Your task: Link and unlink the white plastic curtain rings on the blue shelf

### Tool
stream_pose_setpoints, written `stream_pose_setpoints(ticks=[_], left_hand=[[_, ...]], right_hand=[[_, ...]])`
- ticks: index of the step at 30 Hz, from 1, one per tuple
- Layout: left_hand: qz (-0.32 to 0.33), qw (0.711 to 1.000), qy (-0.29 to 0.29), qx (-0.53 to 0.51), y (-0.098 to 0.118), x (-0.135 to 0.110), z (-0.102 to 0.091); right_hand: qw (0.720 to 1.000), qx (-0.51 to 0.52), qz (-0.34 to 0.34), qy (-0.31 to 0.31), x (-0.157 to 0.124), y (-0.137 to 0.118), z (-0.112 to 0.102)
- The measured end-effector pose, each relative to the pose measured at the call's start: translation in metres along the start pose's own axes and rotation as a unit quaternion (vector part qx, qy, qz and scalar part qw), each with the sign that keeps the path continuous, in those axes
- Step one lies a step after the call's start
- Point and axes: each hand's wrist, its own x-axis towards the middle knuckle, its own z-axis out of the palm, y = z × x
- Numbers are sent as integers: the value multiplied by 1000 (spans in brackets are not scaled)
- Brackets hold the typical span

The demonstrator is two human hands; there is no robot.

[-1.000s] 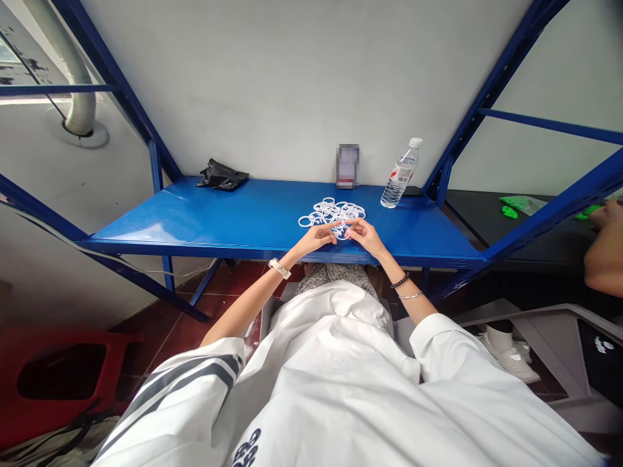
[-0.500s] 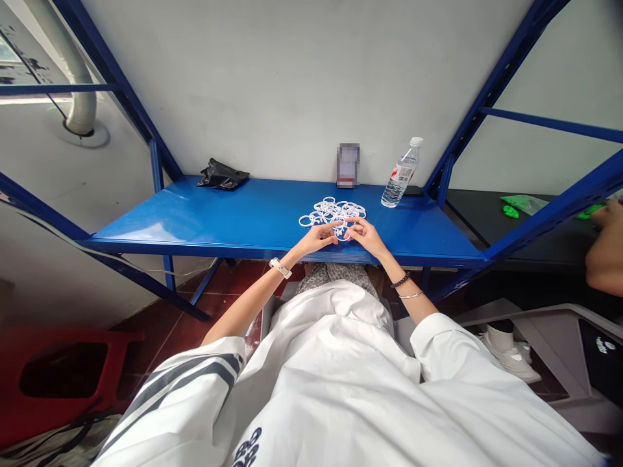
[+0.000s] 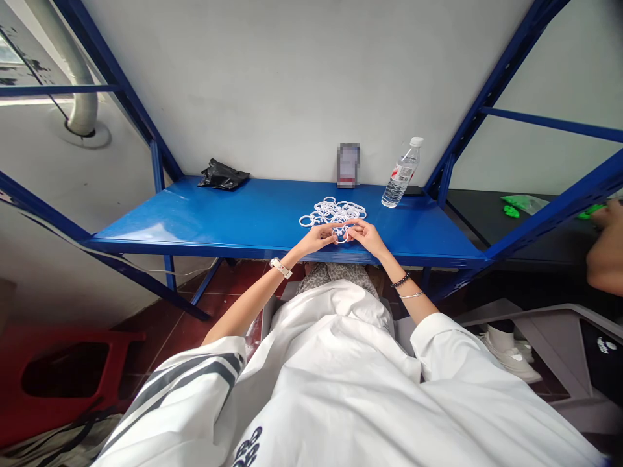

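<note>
Near the front edge of the blue table (image 3: pixel 233 217), a white ring (image 3: pixel 342 242) with small bits attached is pinched between my two hands. My left hand (image 3: pixel 316 239) grips its left side with thumb and fingers. On the opposite side, my right hand (image 3: pixel 366 236) pinches the ring, its index finger reaching across the top. Just beyond my fingers lies a loose pile of similar white rings (image 3: pixel 333 209), overlapping one another. The small parts on the held ring are too fine to make out, and my fingers partly cover them.
A phone (image 3: pixel 348 166) leans against the wall behind the pile. To its right stands a water bottle (image 3: pixel 400 174) beside a dark flat object (image 3: pixel 413 191). A crumpled black plastic bag (image 3: pixel 222 175) lies back left. Another person's arm (image 3: pixel 606 250) is at the right table, near green pieces (image 3: pixel 511 211).
My fingers have shifted slightly around the held ring, which shows more fully and a little further left between them. The pile, bottle and phone stay put.
</note>
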Motion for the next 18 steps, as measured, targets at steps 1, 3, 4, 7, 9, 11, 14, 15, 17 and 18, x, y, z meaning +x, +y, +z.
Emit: stream_pose_setpoints(ticks=[1,3,4,7,9,11,14,15,17,18], left_hand=[[0,1000,0,0,0,0,0],[0,1000,-2,1,0,0,0],[0,1000,-2,2,0,0,0],[4,1000,1,2,0,0,1],[10,1000,5,6,0,0,1],[7,1000,4,8,-1,0,1],[-21,1000,5,12,-1,1,2],[-29,999,9,16,0,1,2],[-39,999,21,27,1,2,2],[-43,998,26,29,1,2,3]], right_hand=[[1000,-3,-1,-1,0,0,0],[1000,-13,-5,-4,-1,-1,0],[1000,-18,-7,-5,-1,-1,0],[1000,-25,-8,-6,-1,-2,1],[1000,-28,-7,-9,-1,-3,1],[999,-29,-7,-13,-1,-4,2],[999,-31,-9,-16,0,-4,2],[999,-32,-9,-16,0,-4,2],[999,-33,-9,-18,0,-4,2],[999,-33,-8,-20,0,-4,2]])
